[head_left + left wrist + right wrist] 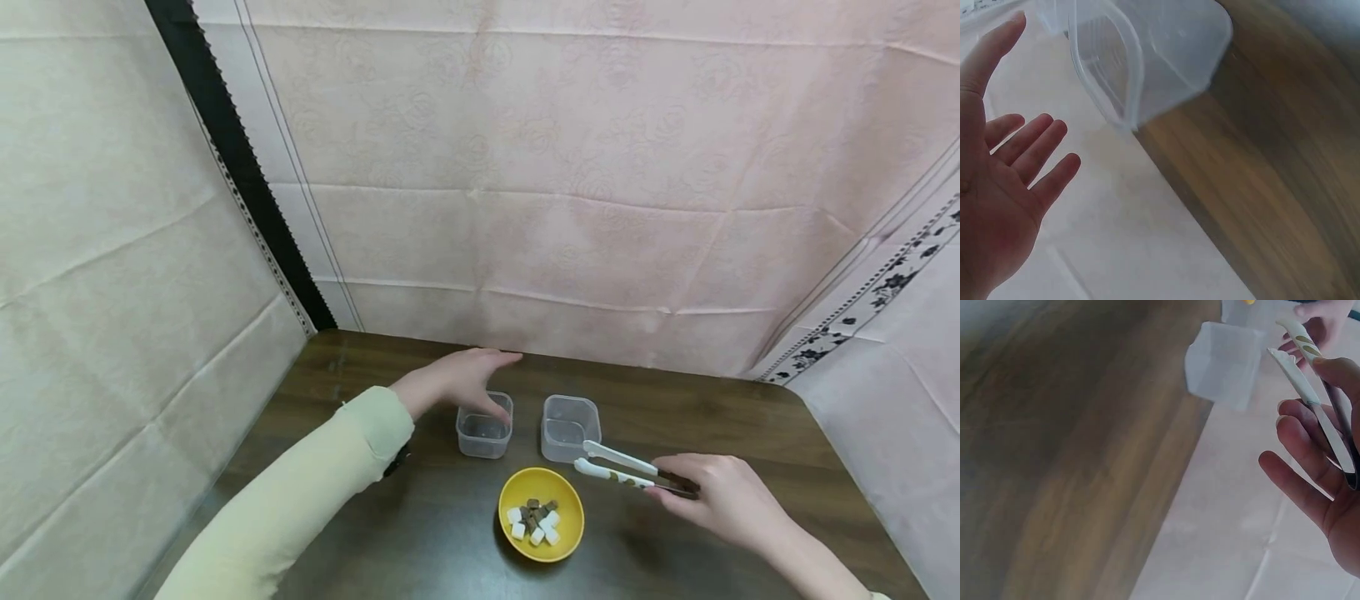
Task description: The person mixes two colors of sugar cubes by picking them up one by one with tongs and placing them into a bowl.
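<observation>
A yellow bowl [542, 514] with several white and brown cubes sits on the dark wooden table [375, 517]. Behind it stand two clear plastic tubs, the left tub [484, 426] and the right tub [570, 428]. My left hand [461, 381] hovers over the left tub with its fingers straight and spread; the left wrist view shows the open palm [1004, 187] beside the tub [1147, 56]. My right hand [712, 496] grips white tongs [626, 467] by the handle end, tips apart near the right tub's front rim. The right wrist view shows the tongs [1310, 381] held in the fingers.
Pink patterned cloth [570, 167] hangs behind the table, pale cloth covers the left side, and a floral-trimmed cloth [885, 292] the right. Bare tabletop lies at the front left and at the far right.
</observation>
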Demonstrator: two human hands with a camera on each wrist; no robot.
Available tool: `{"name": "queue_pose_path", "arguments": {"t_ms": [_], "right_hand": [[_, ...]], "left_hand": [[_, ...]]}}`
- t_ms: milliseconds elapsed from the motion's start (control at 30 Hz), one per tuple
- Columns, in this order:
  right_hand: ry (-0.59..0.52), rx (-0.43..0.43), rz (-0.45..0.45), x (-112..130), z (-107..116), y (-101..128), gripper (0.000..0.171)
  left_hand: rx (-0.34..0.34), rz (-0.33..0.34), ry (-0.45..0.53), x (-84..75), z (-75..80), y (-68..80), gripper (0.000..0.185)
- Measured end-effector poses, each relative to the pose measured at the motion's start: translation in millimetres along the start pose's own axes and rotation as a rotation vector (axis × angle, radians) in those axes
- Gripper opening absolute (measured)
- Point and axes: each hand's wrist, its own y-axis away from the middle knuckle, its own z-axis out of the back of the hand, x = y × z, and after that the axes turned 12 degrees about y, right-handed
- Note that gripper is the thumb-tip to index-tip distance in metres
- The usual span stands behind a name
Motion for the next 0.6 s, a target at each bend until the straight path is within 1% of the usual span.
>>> {"name": "queue_pose_path", "arguments": {"t_ms": [167, 367, 467, 600], "right_hand": [[-0.028, 0.022, -0.089, -7, -3, 14, 0.034], [-0.093, 0.083, -0.193, -13, -4, 27, 0.028], [-0.157, 0.105, -0.223, -15, -6, 33, 0.024], [-0.266, 0.139, -0.242, -15, -13, 41, 0.021]], "left_hand": [[-0.033, 0.039, 0.030, 21.0, 9.6, 18.3, 0.103], [-0.055, 0.083, 0.042, 48.8, 16.6, 42.1, 0.103], [-0.064, 0.089, 0.062, 58.7, 19.8, 55.8, 0.102], [-0.076, 0.078, 0.080, 72.4, 21.9, 74.7, 0.102]]}}
